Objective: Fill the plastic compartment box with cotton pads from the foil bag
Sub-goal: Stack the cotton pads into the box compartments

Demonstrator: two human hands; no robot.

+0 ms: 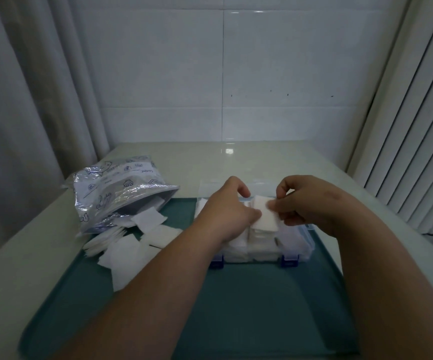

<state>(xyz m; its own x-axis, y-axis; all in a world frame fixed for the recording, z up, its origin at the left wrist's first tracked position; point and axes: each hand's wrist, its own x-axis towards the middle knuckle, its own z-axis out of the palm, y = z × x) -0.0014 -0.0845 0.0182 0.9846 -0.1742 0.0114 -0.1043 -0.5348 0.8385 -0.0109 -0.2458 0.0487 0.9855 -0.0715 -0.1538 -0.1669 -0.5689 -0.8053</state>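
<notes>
Here, pad (264, 216): left hand (225, 211), right hand (306, 201)

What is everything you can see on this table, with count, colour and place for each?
teal tray: one, teal, on the cream table.
silver foil bag with blue prints: one, silver, lying at tray's left edge.
loose white square cotton pads: many, white, at the bag's mouth.
clear plastic compartment box: one, blue latches, on tray, pads inside.
held white cotton pad: one, white, above the box.
left hand: one, pinching held pad.
right hand: one, pinching held pad.
</notes>
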